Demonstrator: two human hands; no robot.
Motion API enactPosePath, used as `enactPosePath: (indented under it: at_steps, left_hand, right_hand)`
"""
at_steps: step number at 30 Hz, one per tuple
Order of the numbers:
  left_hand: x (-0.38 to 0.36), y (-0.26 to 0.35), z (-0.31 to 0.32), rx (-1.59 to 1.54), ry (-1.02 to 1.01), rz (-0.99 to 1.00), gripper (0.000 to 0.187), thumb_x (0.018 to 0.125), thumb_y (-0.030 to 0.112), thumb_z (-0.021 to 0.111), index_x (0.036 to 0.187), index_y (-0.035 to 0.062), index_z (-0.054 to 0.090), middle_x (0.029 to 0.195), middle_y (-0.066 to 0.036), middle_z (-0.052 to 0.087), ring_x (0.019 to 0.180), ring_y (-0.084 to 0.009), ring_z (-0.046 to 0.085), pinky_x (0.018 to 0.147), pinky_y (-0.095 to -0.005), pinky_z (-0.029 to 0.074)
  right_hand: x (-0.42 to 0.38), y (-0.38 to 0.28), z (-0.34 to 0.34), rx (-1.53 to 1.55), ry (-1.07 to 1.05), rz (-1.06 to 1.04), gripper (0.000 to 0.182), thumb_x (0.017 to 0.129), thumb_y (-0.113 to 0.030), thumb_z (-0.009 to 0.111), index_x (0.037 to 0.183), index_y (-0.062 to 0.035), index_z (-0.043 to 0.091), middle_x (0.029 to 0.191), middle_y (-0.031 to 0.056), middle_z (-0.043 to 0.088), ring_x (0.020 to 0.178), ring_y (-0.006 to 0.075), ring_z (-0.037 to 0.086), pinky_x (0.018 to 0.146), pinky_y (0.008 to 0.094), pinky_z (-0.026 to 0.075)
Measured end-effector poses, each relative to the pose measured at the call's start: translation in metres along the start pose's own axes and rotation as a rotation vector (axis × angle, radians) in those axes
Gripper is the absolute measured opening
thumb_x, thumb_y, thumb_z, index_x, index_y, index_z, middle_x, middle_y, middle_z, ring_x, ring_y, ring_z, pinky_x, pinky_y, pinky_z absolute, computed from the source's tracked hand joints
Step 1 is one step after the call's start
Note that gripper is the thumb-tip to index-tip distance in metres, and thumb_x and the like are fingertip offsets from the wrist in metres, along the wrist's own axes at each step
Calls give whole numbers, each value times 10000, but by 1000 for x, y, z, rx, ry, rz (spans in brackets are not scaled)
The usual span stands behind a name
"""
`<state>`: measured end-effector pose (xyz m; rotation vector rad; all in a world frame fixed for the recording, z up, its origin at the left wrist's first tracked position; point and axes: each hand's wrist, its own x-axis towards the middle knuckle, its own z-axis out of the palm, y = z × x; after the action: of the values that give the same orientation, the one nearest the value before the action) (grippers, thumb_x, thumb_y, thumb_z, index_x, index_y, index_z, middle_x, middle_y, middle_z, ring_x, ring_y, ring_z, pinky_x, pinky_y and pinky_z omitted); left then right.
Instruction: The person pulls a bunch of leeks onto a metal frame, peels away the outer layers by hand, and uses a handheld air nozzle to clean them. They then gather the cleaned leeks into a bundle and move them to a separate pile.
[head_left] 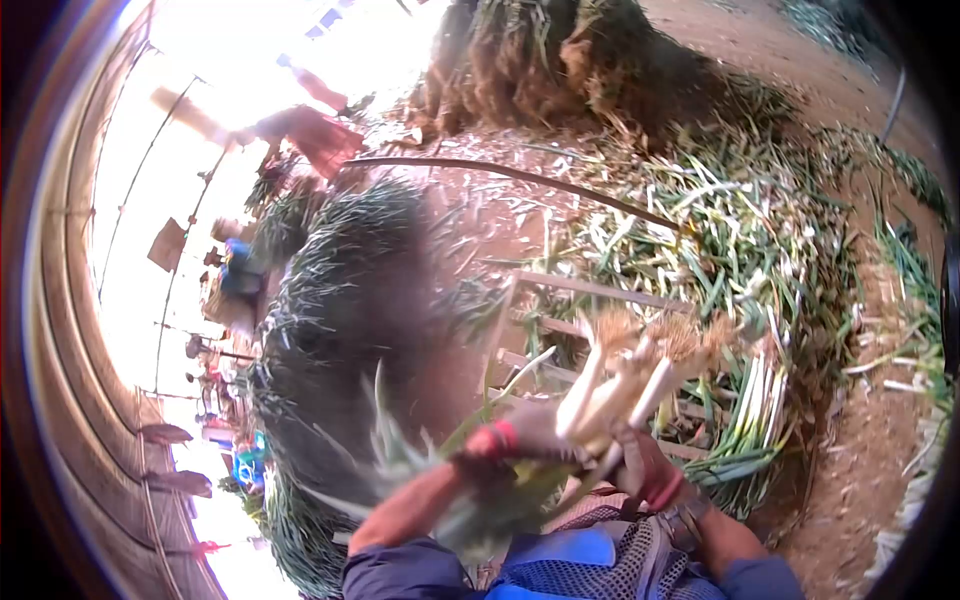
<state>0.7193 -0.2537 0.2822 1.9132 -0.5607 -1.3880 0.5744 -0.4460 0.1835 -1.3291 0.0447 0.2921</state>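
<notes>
A bunch of green onions [600, 400] is held in front of my body, its white stems and brown roots pointing up and to the right, its green leaves blurred at the lower left. My left hand [535, 428], with a red band at the wrist, is wrapped round the bunch. On the right side of the stems, my right hand [640, 462] grips the same bunch. Beneath the bunch lies a slatted wooden crate [545, 325], and another bundle of onions [757, 405] lies at its right side.
Large green onion piles stand at the left [340, 270] and top [540, 70]. Loose trimmings [740, 230] cover the ground at the right. A long pole [520, 176] crosses above the crate. A person in red clothing [318, 140] is at the upper left.
</notes>
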Motion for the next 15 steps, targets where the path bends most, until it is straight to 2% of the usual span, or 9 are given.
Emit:
enactPosePath:
  at_steps: [1, 3, 5, 6, 7, 9, 11, 13, 15]
  left_hand:
    - [3, -28, 17, -84, -79, 10, 848, 717, 527, 905, 1357, 57, 607, 1192, -136, 717, 1082, -247, 670, 965, -377, 524]
    - [6, -75, 66, -624, -58, 36, 952, 724, 509, 913, 1443, 26, 518, 1295, -135, 670, 1161, -228, 623, 1026, -370, 490]
    - [22, -120, 88, -501, 16, 72, 1012, 731, 511, 909, 1481, -3, 464, 1360, -125, 625, 1218, -217, 577, 1072, -355, 455]
    - [19, -120, 92, -566, 59, 109, 947, 747, 432, 914, 1470, -2, 483, 1332, -102, 635, 1219, -205, 568, 1086, -352, 440]
    - [14, -118, 90, -577, 50, 105, 947, 747, 432, 914, 1470, -2, 483, 1332, -102, 635, 1219, -205, 568, 1086, -352, 440]
    - [6, -116, 91, -681, 43, 139, 867, 746, 330, 914, 1438, -6, 515, 1304, -92, 646, 1180, -194, 587, 1052, -345, 469]
    - [-1, -108, 87, -715, 14, 57, 821, 725, 252, 915, 1408, -9, 541, 1278, -87, 658, 1133, -178, 613, 1011, -333, 498]
    - [2, -133, 91, -759, -127, -182, 889, 744, 251, 923, 1470, -10, 481, 1339, -89, 624, 1225, -191, 566, 1050, -335, 466]
    - [1, -140, 111, -857, -46, -35, 907, 720, 276, 945, 1454, -16, 499, 1320, -86, 641, 1192, -188, 588, 1029, -334, 478]
  right_hand:
    - [-7, 1, -1, 85, -58, 142, 528, 1095, -401, 437, 1334, 50, 570, 1144, 209, 692, 1009, 277, 694, 899, 389, 568]
    - [-15, -34, 3, 291, -45, 371, 568, 1083, -444, 459, 1338, 50, 575, 1102, 199, 707, 959, 260, 714, 871, 370, 588]
    - [-10, -24, -2, 383, 42, 745, 600, 1065, -483, 489, 1310, 54, 595, 1054, 181, 725, 904, 245, 726, 827, 355, 604]
    - [-11, -16, -6, 219, 11, 688, 577, 1052, -496, 514, 1238, 34, 650, 1014, 169, 740, 877, 228, 726, 792, 342, 605]
    - [-4, -14, -4, 220, 16, 702, 577, 1052, -496, 514, 1238, 34, 650, 1014, 169, 740, 877, 228, 726, 792, 342, 605]
    - [0, -5, -12, -46, -55, 615, 616, 1038, -538, 525, 1259, 26, 642, 1022, 160, 743, 862, 202, 718, 769, 349, 598]
    - [-6, 81, -35, -283, -150, 487, 638, 991, -543, 621, 1269, 31, 613, 1043, 132, 730, 871, 179, 704, 765, 372, 586]
    - [-7, 8, -30, 116, -377, 334, 643, 916, -514, 749, 1201, 45, 610, 1055, 123, 707, 896, 190, 701, 783, 381, 583]
    - [-21, -18, -30, 543, -58, 920, 614, 854, -459, 835, 1143, 34, 611, 1066, 130, 692, 946, 209, 704, 820, 374, 593]
